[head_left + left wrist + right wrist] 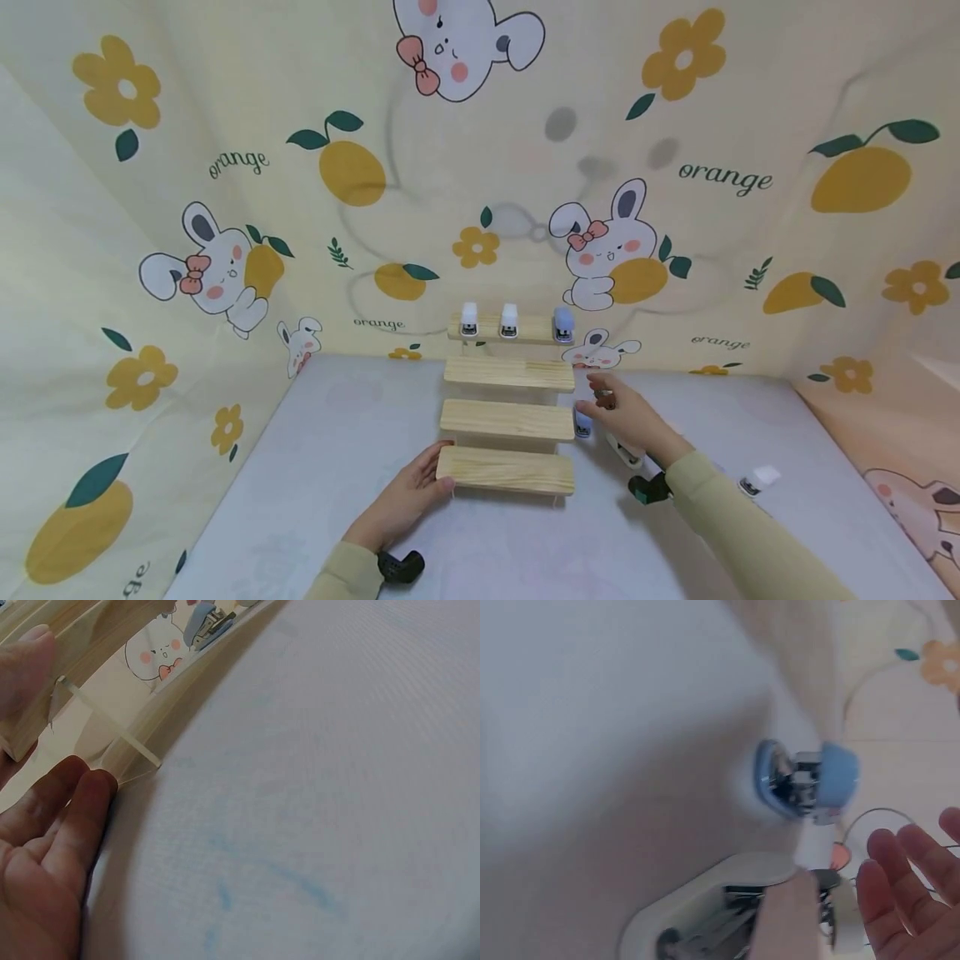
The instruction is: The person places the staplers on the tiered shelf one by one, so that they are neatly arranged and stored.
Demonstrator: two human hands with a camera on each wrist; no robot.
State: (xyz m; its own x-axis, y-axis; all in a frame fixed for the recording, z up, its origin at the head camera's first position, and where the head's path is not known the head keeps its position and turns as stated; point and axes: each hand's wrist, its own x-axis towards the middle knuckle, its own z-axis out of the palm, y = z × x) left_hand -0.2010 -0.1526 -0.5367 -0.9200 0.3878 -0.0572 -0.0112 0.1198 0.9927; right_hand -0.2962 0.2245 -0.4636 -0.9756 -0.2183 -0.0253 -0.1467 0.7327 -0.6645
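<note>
While the left hand is resting flat, fingers straight, against the lowest step of the wooden stepped rack, the right hand is stretching forward with relaxed, spread fingers, holding nothing, just beside a small blue stapler standing on the worktop at the rack's right edge.

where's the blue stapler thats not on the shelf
In the head view, the blue stapler stands on the table right of the wooden step shelf, just under the right hand.
</note>
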